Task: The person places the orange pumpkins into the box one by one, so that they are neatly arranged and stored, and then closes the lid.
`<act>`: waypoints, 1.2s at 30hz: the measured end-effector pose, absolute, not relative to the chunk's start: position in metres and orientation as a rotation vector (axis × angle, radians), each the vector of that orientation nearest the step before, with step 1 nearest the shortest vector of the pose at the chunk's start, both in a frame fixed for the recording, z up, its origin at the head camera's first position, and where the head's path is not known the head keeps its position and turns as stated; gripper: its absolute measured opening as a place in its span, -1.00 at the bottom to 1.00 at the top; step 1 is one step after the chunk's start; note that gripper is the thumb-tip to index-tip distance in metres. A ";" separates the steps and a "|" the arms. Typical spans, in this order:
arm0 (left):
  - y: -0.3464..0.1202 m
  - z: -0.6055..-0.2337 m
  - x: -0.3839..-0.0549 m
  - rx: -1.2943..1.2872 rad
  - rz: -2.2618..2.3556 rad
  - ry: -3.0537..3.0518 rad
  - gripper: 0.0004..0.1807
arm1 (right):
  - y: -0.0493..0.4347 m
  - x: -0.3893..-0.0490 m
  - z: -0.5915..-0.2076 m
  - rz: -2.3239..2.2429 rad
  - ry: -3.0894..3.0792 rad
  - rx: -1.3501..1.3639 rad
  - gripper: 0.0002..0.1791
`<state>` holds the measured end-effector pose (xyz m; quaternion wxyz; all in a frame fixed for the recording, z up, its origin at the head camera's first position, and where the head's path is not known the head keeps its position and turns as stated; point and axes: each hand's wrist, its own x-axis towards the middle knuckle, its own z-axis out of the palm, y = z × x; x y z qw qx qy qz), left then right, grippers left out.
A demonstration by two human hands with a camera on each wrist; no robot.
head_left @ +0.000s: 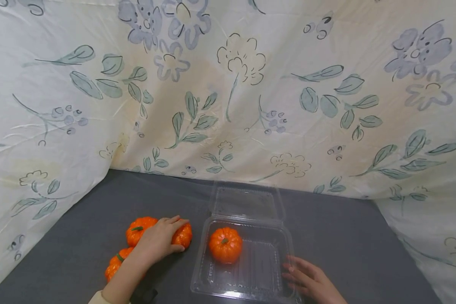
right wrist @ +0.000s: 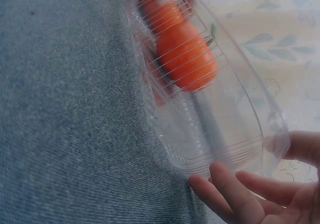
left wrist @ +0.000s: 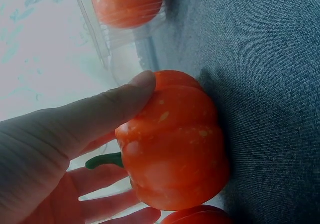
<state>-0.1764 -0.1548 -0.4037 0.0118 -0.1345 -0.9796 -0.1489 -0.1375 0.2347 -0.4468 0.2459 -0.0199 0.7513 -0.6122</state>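
My left hand (head_left: 161, 238) reaches over a small orange pumpkin (head_left: 182, 235) on the dark cloth, left of a clear plastic container. In the left wrist view its thumb presses one side of that ribbed pumpkin (left wrist: 172, 144), and the fingers wrap behind it around the green stem. The hinged container (head_left: 251, 270) lies with its lid (head_left: 245, 202) folded back. Inside, at the left, sits another pumpkin (head_left: 226, 245). At the container's right side, my right hand (head_left: 308, 276) pinches the rim (right wrist: 277, 129), with the thumb at the edge and fingertips against the outer wall.
Two more pumpkins, one behind (head_left: 138, 230) and one nearer (head_left: 115, 264), stand left of my left hand, the nearer partly hidden by the forearm. A dark small object (head_left: 146, 294) lies at the front edge. Flowered fabric (head_left: 228, 105) hangs behind the grey cloth (head_left: 338, 236).
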 end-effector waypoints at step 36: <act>-0.158 -0.407 -0.179 -0.354 -0.464 -3.035 -0.31 | 0.235 -0.138 -0.447 -1.674 2.029 -0.031 -0.28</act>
